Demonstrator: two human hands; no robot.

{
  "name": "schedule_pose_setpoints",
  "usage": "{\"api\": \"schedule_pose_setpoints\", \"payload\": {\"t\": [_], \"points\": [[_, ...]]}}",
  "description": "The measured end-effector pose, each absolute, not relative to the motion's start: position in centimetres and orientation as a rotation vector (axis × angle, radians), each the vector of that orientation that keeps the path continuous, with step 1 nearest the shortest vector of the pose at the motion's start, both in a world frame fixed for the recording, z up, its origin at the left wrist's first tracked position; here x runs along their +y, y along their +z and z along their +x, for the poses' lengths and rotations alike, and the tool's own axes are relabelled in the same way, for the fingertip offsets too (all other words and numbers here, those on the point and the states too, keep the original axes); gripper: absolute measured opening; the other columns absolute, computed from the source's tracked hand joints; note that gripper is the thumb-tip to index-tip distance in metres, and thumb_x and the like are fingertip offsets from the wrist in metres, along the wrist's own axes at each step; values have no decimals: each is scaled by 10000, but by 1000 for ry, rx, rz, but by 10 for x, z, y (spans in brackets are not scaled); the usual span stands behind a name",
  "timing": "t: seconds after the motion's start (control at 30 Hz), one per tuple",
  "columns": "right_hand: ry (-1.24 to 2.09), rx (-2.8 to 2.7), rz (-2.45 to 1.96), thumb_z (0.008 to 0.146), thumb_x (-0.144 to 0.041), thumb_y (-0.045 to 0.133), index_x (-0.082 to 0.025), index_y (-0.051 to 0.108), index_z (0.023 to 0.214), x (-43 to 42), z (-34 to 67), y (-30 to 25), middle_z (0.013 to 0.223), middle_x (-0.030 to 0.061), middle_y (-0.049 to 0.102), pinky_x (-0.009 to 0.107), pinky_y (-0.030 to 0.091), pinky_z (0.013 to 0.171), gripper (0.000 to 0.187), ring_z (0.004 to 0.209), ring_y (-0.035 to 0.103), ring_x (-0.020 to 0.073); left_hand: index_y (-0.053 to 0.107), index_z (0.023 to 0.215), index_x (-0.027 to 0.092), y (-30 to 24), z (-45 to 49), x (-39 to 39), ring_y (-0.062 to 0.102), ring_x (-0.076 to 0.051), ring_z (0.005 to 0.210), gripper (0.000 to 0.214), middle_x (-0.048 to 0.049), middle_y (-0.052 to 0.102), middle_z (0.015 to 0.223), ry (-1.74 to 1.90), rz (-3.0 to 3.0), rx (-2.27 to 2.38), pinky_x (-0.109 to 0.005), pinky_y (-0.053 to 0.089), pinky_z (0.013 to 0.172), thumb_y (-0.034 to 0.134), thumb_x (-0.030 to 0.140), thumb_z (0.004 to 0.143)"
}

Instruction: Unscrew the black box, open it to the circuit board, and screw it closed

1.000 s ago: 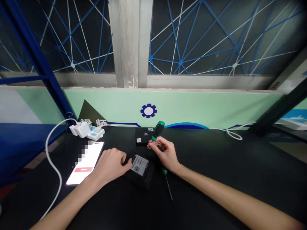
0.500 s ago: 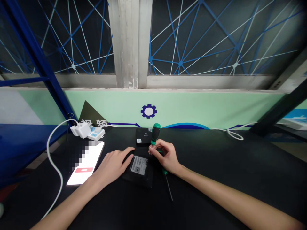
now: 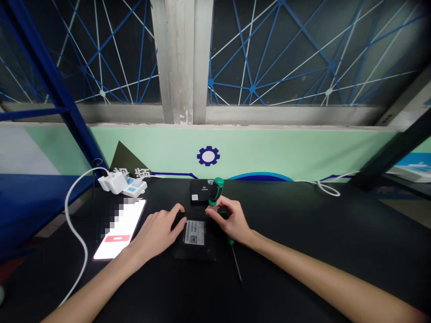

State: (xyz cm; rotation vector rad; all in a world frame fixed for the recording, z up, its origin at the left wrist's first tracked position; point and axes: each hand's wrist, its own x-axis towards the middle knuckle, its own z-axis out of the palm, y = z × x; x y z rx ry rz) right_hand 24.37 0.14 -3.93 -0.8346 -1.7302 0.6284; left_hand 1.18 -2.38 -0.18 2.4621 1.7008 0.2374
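My left hand point(image 3: 156, 233) rests on the black tabletop point(image 3: 303, 233), with its curled fingertips at the left edge of a flat black device point(image 3: 195, 253). A white barcode label point(image 3: 194, 232) sits on that device. My right hand point(image 3: 232, 220) is shut around a green-handled screwdriver point(image 3: 216, 191), whose thin metal shaft point(image 3: 236, 262) points down toward the tabletop. Its fingertips are just above the device's top right corner. A smaller black box point(image 3: 198, 192) lies just beyond the screwdriver handle.
A lit smartphone point(image 3: 119, 229) with a pixelated area lies left of my left hand. Behind it stand a white charger point(image 3: 112, 183) and a small white device point(image 3: 134, 187), with white cables nearby. A green wall and blue-patterned windows border the table's far edge.
The flat black device has turned to sit squarer on the table, with its label straighter. My left hand has shifted slightly, and the screwdriver has tilted a little in my right hand.
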Motion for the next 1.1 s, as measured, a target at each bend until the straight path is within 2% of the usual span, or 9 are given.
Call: {"api": "schedule_pose_setpoints", "payload": {"t": [0.23, 0.4, 0.57, 1.1], "points": [[627, -1709, -828, 865, -366, 720, -216, 549, 719, 1, 242, -38, 663, 13, 675, 278, 529, 574, 271, 584, 646, 169, 533, 1199, 275, -1, 11, -23, 687, -232, 678, 300, -10, 662, 753, 242, 2457, 1690, -264, 381, 585, 350, 435, 1024], [668, -1758, -796, 919, -357, 653, -192, 652, 832, -3, 244, -33, 772, 56, 731, 294, 557, 628, 186, 648, 681, 184, 529, 1184, 283, -3, 10, -23, 661, -224, 638, 282, 6, 639, 721, 269, 2473, 1676, -253, 325, 552, 356, 437, 1025], [641, -1769, -791, 931, -336, 646, -185, 676, 743, -3, 244, -31, 694, 54, 727, 284, 552, 620, 243, 627, 690, 186, 535, 1185, 272, -2, 10, -23, 653, -213, 630, 294, 6, 632, 715, 274, 2458, 1661, -254, 333, 557, 353, 435, 1022], [594, -1702, -828, 871, -308, 716, -192, 610, 691, 1, 242, -36, 637, 18, 665, 250, 518, 560, 240, 565, 633, 155, 529, 1185, 279, -2, 10, -23, 655, -231, 667, 280, 6, 632, 724, 273, 2460, 1665, -264, 344, 573, 361, 431, 1021]]}}
